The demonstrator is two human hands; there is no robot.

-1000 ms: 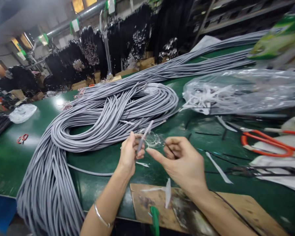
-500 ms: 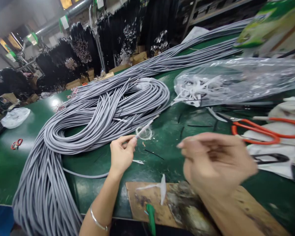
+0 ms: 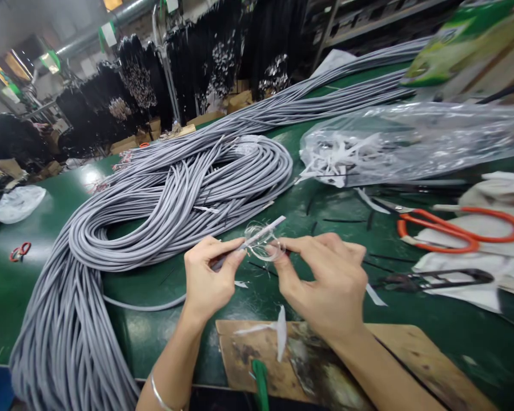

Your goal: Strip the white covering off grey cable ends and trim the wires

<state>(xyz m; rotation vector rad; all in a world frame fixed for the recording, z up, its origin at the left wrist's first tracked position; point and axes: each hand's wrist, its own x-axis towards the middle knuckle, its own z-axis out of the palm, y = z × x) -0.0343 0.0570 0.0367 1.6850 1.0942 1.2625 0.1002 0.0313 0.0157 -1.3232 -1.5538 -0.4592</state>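
My left hand [image 3: 208,277] pinches the end of a grey cable [image 3: 229,257] that runs back under my wrist across the green table [image 3: 51,251]. A white strip [image 3: 268,227] sticks out from the cable tip. My right hand [image 3: 325,279] is closed in a pinch at a small loop of clear thin wire [image 3: 263,244] around that tip. A big coil of grey cables [image 3: 184,200] lies just beyond my hands.
A clear plastic bag of white strips [image 3: 394,148] lies at the right. Orange-handled scissors [image 3: 454,228] and black-handled scissors [image 3: 437,279] rest on white sheets. A worn wooden board [image 3: 368,365] sits at the near edge. Black cable bundles [image 3: 223,57] hang behind.
My right hand, which had swung away to the right, has come back to the cable tip and pinched the clear loop. My left hand stayed on the cable.
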